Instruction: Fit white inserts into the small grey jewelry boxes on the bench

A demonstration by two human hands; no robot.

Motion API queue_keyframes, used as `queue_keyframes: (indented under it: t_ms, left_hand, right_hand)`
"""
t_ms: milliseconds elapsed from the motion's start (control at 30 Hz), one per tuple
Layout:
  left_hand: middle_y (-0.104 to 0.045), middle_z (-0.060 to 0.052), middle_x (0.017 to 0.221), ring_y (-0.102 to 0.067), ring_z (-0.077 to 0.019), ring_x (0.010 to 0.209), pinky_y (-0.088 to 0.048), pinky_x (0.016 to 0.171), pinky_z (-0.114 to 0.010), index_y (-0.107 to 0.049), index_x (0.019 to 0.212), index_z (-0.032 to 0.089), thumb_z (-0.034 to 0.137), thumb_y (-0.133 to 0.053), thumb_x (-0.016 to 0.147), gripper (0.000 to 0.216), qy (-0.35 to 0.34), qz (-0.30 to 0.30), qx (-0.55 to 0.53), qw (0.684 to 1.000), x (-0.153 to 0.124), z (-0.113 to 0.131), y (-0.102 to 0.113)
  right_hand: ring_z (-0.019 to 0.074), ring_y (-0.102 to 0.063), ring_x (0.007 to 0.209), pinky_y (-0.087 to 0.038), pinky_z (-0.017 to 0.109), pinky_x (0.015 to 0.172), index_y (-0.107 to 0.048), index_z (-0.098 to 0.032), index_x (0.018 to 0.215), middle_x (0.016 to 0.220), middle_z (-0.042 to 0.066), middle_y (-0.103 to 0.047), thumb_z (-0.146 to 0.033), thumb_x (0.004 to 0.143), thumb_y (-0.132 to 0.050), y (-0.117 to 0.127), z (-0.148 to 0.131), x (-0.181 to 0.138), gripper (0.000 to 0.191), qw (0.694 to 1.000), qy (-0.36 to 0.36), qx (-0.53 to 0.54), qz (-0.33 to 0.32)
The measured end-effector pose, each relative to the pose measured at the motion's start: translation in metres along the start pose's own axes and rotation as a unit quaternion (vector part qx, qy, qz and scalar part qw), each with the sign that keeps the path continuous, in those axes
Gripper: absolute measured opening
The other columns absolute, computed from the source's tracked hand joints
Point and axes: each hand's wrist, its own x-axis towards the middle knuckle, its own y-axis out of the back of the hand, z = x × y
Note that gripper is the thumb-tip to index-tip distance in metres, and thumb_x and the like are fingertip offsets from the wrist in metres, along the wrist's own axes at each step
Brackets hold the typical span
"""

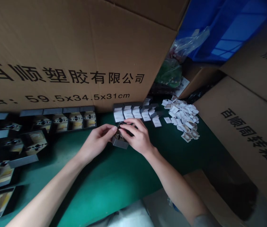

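In the head view, the person's left forearm (55, 186) lies nearest, reaching in from eight o'clock, with the right forearm (171, 176) coming from four o'clock and a grey sleeve (203, 220) showing at its lower end. Taking the small dark-grey box (120, 144) between the hands as the dial's centre, the left hand (99, 137) is at nine o'clock and the right hand (138, 135) at three. The box is just above or on the green bench (95, 176); which of the two cannot be told. The left grip is narrow, thumb and fingers holding the box by its side. The right hand's fingers bend over the box's upper part, drawn close together; whether that grip pinches a smaller piece cannot be told.

Just beyond, at one o'clock, stands a group of dark boxes with white inserts (135, 113). Between two and three o'clock lies a loose heap of small white pieces (183, 115). From eight round to ten o'clock are larger dark boxes (34, 140), their insides yellowish and patterned. A big printed carton (76, 41) rises at eleven o'clock, and another printed carton (244, 110) fills three o'clock. A clear plastic bag (190, 41) is between one and two, with a blue container (233, 28) at two.
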Motion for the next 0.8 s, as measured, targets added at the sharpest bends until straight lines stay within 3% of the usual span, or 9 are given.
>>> queue_keyframes:
  t_ms: [400, 800]
  left_hand:
    - [-0.067, 0.0, 0.079, -0.057, -0.0143, 0.071, -0.046, 0.065, -0.023, -0.072, 0.096, 0.019, 0.059, -0.066, 0.088, 0.041, 0.001, -0.018, 0.002, 1.0, 0.0002, 0.0025, 0.0001]
    - [-0.069, -0.001, 0.079, -0.059, -0.0161, 0.072, -0.048, 0.066, -0.025, -0.072, 0.096, 0.019, 0.06, -0.066, 0.088, 0.042, -0.002, -0.017, 0.011, 1.0, -0.0008, 0.0018, 0.0009]
  right_hand:
    - [0.0202, -0.068, 0.102, -0.063, 0.035, 0.086, -0.074, -0.022, 0.092, 0.109, 0.009, -0.07, -0.018, 0.096, -0.062, -0.0018, -0.0002, -0.0001, 0.013, 1.0, 0.006, 0.005, 0.003]
    - [0.0204, -0.067, 0.103, -0.062, 0.035, 0.088, -0.074, -0.022, 0.095, 0.113, 0.01, -0.069, -0.02, 0.097, -0.06, 0.0009, 0.0002, 0.0011, 0.014, 1.0, 0.007, 0.005, -0.029]
